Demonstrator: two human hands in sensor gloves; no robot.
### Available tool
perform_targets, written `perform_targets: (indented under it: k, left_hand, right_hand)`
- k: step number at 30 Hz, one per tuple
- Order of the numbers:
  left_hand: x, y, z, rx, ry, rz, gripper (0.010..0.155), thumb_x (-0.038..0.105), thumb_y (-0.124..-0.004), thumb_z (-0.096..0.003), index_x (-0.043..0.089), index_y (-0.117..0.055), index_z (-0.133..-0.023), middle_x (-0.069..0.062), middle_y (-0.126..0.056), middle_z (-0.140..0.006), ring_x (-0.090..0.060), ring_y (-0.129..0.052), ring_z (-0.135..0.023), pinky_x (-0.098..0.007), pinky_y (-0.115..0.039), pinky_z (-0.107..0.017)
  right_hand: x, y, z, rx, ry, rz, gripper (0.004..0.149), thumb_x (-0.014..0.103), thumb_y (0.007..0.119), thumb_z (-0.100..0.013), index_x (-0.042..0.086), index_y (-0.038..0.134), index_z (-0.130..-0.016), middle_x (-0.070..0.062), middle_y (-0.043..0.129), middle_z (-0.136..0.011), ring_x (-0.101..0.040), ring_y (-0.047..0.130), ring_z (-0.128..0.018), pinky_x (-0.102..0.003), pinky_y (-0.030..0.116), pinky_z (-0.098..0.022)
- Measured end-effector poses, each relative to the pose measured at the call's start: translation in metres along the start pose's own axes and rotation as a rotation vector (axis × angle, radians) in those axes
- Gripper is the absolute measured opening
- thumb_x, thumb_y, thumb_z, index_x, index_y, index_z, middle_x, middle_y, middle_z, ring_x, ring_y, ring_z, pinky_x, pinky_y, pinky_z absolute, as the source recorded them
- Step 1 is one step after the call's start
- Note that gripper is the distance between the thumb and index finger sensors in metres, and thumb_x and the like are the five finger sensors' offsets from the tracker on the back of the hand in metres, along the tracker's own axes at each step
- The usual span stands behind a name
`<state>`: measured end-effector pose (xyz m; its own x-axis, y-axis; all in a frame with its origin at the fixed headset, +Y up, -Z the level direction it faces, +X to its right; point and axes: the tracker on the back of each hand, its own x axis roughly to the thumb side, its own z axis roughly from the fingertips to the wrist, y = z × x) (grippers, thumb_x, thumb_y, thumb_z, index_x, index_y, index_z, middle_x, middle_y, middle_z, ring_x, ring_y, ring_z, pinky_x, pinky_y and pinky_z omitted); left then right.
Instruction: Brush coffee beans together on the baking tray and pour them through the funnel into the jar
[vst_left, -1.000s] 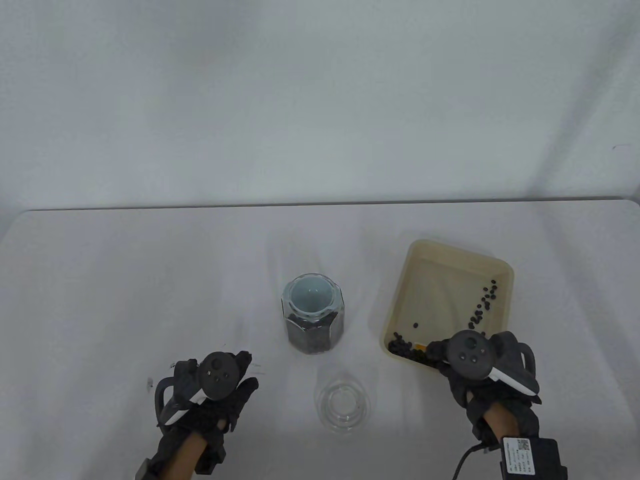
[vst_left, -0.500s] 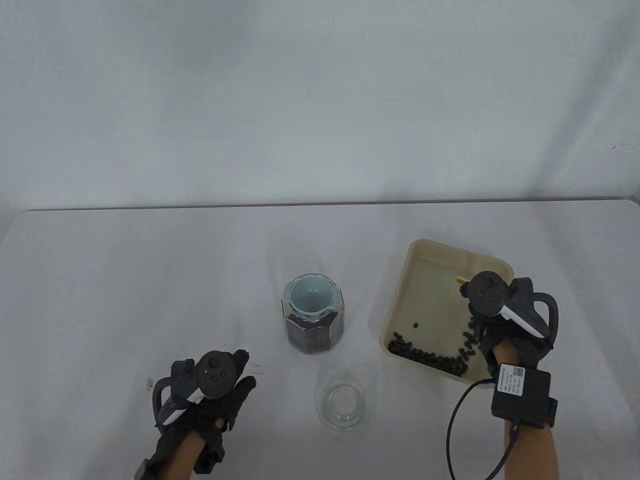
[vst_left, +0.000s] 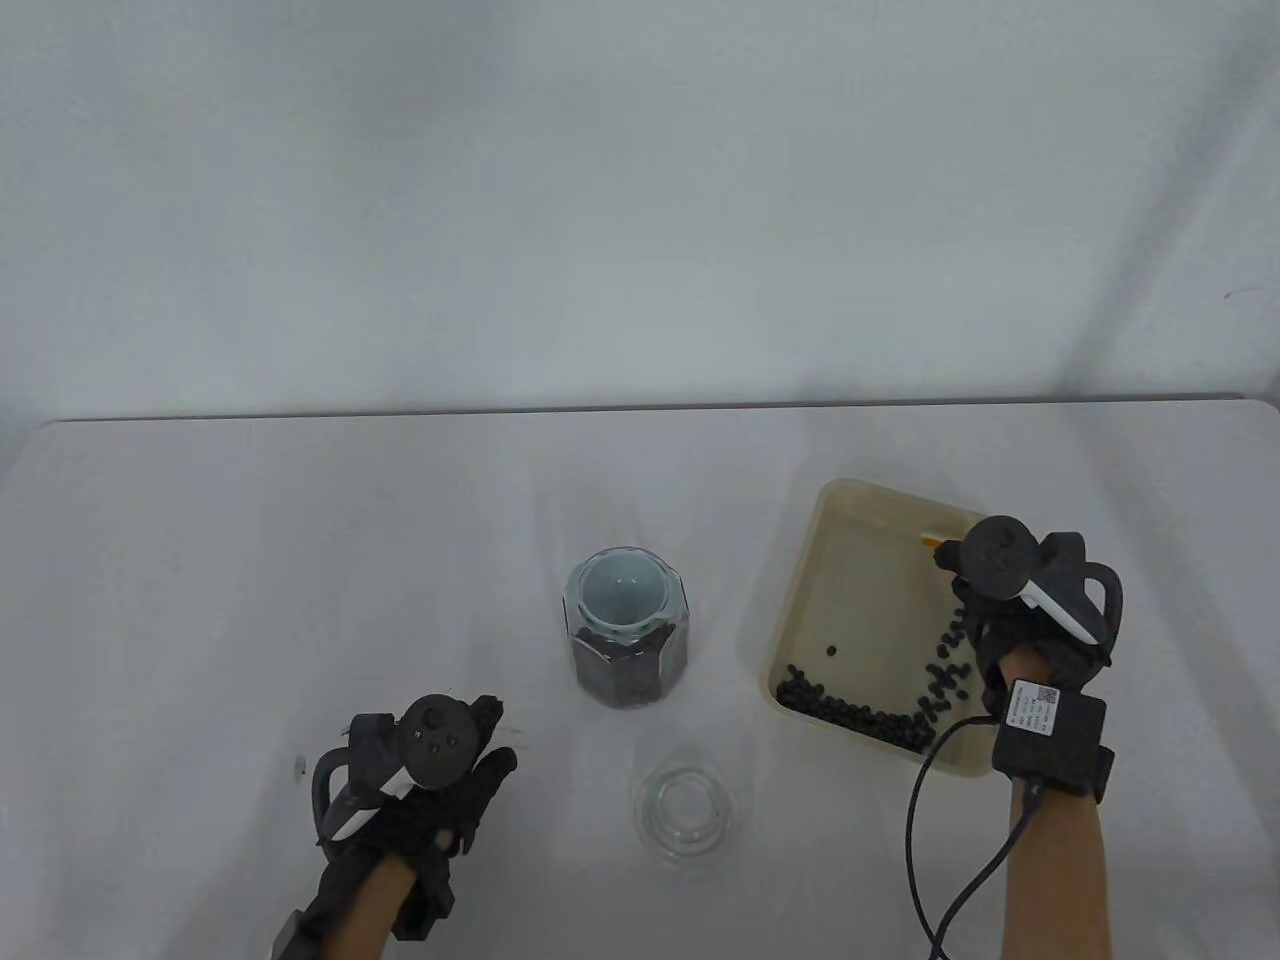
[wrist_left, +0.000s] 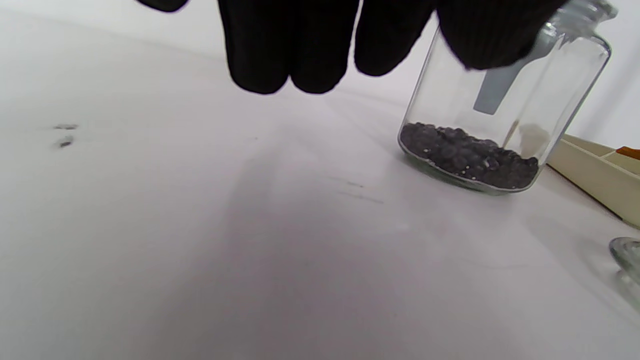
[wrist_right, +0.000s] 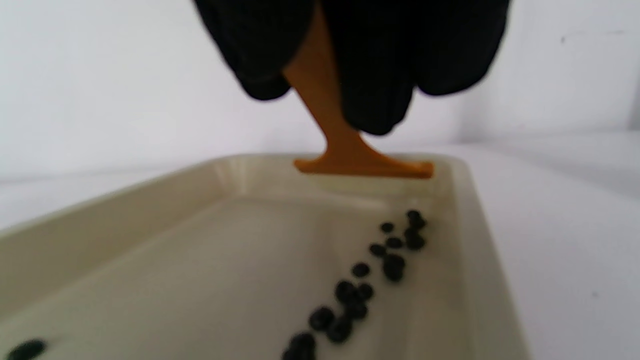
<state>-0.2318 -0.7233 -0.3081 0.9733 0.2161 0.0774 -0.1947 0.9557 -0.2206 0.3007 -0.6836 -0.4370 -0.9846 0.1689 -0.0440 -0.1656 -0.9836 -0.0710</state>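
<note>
A cream baking tray (vst_left: 850, 560) lies at the right. Coffee beans (vst_left: 850, 712) are heaped along its near edge, more trail up its right side (vst_left: 950, 670), and one bean (vst_left: 832, 650) lies alone. My right hand (vst_left: 1000, 600) is over the tray's far right corner and grips an orange brush (wrist_right: 350, 150), whose head is at the far wall behind the bean trail (wrist_right: 370, 280). The glass jar (vst_left: 627, 645), partly filled with beans (wrist_left: 465, 155), holds a pale funnel (vst_left: 620, 590). My left hand (vst_left: 440, 770) rests on the table, left of the jar, holding nothing.
A clear glass lid (vst_left: 686, 805) lies on the table in front of the jar, between my two hands. A cable hangs from the black box on my right wrist (vst_left: 1050, 745). A few small dark marks (wrist_left: 62, 135) dot the white table at the left.
My right hand has carried the brush from the tray's near edge up to its far right corner, uncovering the bean heap at the near edge. My left hand has stayed put.
</note>
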Motion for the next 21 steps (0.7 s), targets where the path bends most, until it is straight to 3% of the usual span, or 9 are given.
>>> perform_targets:
  k: [13,21]
  left_hand:
    - [-0.001,0.000,0.000,-0.012,0.019,-0.008,0.067,0.060,-0.067,-0.0457,0.032,-0.060,-0.106,-0.005,-0.070,-0.109,-0.031,-0.078,-0.101,-0.070,-0.046,-0.075]
    - [0.000,0.000,0.000,-0.012,0.017,-0.009,0.067,0.060,-0.067,-0.0457,0.032,-0.060,-0.106,-0.005,-0.070,-0.109,-0.032,-0.078,-0.101,-0.069,-0.046,-0.075]
  right_hand:
    - [-0.014,0.014,0.002,0.019,0.054,-0.073,0.046,0.023,0.082,-0.041,0.028,0.084,-0.086,-0.016,0.083,-0.094,-0.032,0.096,-0.077,-0.050,0.079,-0.056]
    - [-0.005,0.005,0.005,0.079,0.046,-0.050,0.045,0.026,0.082,-0.041,0.027,0.085,-0.085,-0.016,0.087,-0.091,-0.032,0.099,-0.073,-0.050,0.082,-0.053]
